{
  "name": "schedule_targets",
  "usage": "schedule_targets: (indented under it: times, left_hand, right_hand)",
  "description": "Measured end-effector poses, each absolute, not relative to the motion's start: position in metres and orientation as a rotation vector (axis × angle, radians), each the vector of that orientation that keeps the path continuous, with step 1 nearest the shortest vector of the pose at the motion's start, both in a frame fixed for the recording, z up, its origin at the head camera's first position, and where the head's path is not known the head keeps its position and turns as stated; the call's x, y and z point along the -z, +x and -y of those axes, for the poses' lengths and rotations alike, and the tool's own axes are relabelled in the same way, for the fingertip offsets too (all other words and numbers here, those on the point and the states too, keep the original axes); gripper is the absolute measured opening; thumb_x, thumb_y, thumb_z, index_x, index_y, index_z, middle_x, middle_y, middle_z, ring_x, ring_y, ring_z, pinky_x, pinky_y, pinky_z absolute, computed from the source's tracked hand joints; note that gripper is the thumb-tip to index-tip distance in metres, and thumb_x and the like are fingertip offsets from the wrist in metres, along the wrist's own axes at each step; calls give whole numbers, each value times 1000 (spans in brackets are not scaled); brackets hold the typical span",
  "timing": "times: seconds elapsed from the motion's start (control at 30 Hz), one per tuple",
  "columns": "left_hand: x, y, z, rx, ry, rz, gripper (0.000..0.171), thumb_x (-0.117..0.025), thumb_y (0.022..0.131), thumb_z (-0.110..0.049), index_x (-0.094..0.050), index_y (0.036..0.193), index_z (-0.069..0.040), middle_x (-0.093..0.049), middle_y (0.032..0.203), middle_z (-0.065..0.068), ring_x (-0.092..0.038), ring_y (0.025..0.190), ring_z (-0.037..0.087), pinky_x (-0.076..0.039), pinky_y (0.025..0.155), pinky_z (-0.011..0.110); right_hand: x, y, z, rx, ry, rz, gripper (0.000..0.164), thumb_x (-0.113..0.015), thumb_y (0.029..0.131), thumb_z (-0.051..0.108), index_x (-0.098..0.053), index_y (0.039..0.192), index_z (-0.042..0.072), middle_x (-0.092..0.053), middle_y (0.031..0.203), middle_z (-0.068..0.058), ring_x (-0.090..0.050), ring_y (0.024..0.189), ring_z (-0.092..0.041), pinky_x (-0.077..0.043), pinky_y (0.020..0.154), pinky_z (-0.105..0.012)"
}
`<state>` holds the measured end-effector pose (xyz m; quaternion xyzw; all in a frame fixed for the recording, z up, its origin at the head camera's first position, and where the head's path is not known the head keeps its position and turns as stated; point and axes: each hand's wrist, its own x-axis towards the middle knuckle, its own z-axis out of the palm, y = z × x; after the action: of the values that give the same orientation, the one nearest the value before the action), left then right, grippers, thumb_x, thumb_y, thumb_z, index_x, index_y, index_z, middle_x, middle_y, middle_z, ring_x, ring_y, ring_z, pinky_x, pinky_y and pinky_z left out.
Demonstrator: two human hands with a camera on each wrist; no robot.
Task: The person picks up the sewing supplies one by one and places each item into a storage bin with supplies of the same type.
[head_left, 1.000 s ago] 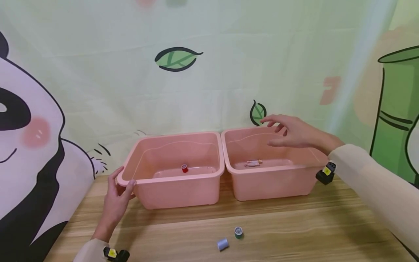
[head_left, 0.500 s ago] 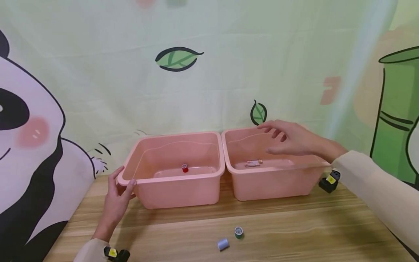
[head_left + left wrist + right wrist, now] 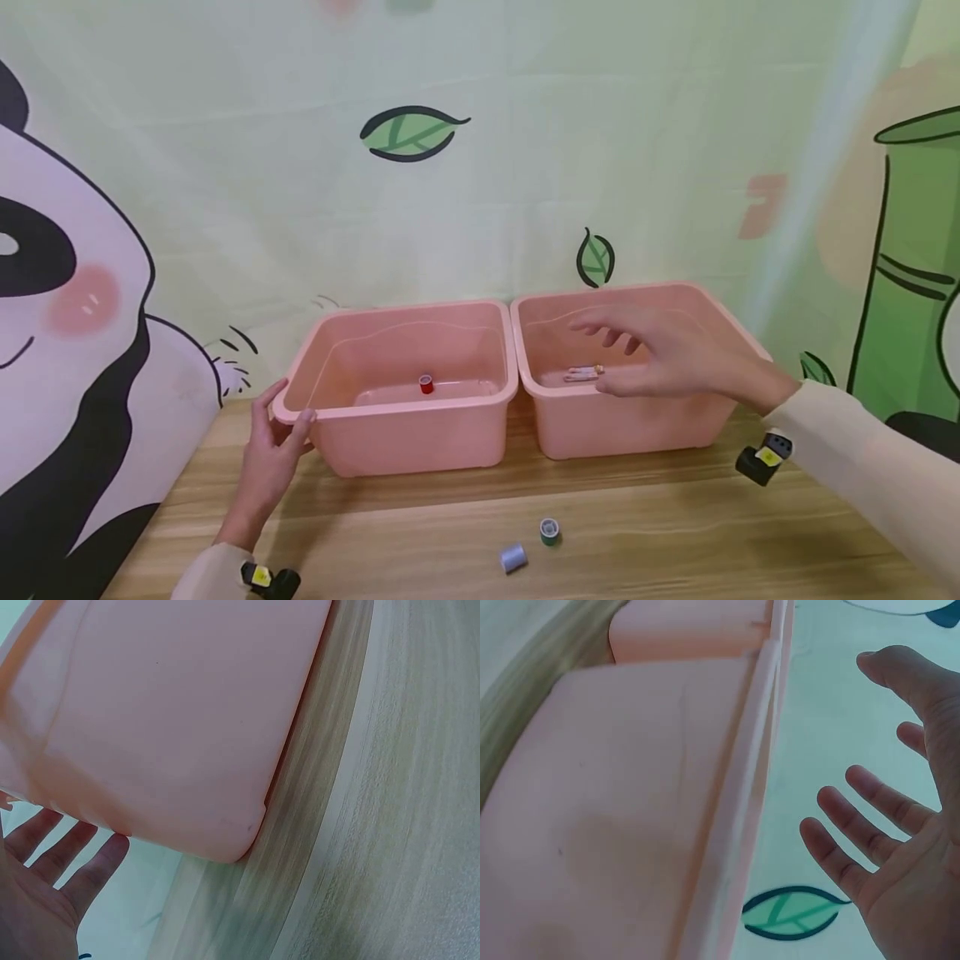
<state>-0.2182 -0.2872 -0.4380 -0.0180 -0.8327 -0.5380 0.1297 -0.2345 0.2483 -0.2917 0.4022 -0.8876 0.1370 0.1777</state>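
Observation:
Two pink plastic tubs stand side by side. My left hand (image 3: pixel 268 468) holds the front left corner of the left tub (image 3: pixel 408 442), thumb on the rim; its fingers touch the outer wall in the left wrist view. My right hand (image 3: pixel 660 354) hovers above the front rim of the right tub (image 3: pixel 622 429), fingers spread, holding nothing. A small red spool (image 3: pixel 426 384) sits inside the left tub. Slim pale pink objects (image 3: pixel 582 373) lie in the right tub, too small to identify. On the table in front are a light blue spool (image 3: pixel 513 558) and a green spool (image 3: pixel 550 532).
The wooden table (image 3: pixel 675 525) carries both tubs, which almost touch at their rims. Close behind them hangs a pale green cloth backdrop (image 3: pixel 525 167) printed with a panda, leaves and bamboo.
My right hand has come down and nearer from above the right tub's back to its front rim. The left hand keeps its place on the left tub.

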Motion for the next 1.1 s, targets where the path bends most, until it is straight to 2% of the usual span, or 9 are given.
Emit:
schedule_targets:
  times: [0.13,0.23,0.33,0.4,0.6,0.8,0.9,1.03,1.1]
  left_hand:
    - [438,-216,286,1562,-56,2409,72,-56,106,-42,-11,162,-33,-34,162,18,-50,133,39,-61,88,40]
    - [437,-215,286,1553,-59,2404,71,-55,106,-39,-12,162,-33,-35,162,18,-51,132,39,-61,87,38]
    - [437,-215,286,1547,-60,2405,70,-55,107,-37,-12,162,-33,-35,162,18,-51,132,39,-61,86,37]
    - [437,-215,287,1545,-60,2405,70,-55,107,-37,-12,162,-32,-35,162,18,-52,131,38,-61,86,36]
    - [438,-216,287,1536,-49,2407,70,-55,106,-40,-13,161,-33,-36,161,18,-53,130,36,-61,86,35]
    - [436,-217,286,1551,-43,2410,71,-56,106,-40,-12,162,-33,-34,162,19,-51,133,42,-61,87,38]
    - [436,-217,286,1553,-47,2417,72,-56,106,-40,-11,162,-34,-34,162,19,-50,134,41,-61,88,39]
    - [436,-217,285,1556,-50,2424,73,-56,105,-42,-11,162,-35,-33,163,19,-50,134,41,-61,88,40]
    - [436,-217,285,1556,-49,2424,73,-56,105,-43,-11,162,-35,-33,163,18,-50,134,41,-61,88,39]
  right_hand:
    - [299,-229,-243,-572,1249,2479,67,-85,83,35,-56,143,34,-61,127,20,-62,99,2,-59,77,-26]
    - [304,-227,-238,-634,1329,2440,70,-89,80,28,-57,143,25,-62,127,15,-61,100,-1,-60,78,-27]
    - [308,-222,-234,-688,1384,2423,70,-90,80,25,-57,142,21,-62,128,12,-60,101,-4,-60,79,-29]
    - [311,-218,-230,-740,1410,2432,69,-89,81,25,-57,142,20,-62,130,12,-61,104,-6,-60,81,-30]
    - [324,-205,-222,-845,1425,2517,69,-84,86,23,-53,147,28,-57,142,13,-62,113,-14,-58,88,-35]
    - [340,-197,-218,-857,1471,2512,74,-84,87,27,-50,152,18,-50,154,3,-60,120,-17,-59,88,-33]
    - [347,-195,-217,-858,1462,2513,74,-85,85,28,-52,150,17,-57,145,2,-60,115,-15,-58,87,-31]
    - [355,-193,-216,-849,1454,2534,70,-84,86,35,-53,147,23,-59,131,12,-59,108,-13,-56,88,-31]
    - [359,-193,-215,-868,1461,2554,68,-83,88,39,-52,148,26,-59,130,15,-59,108,-13,-57,87,-31]
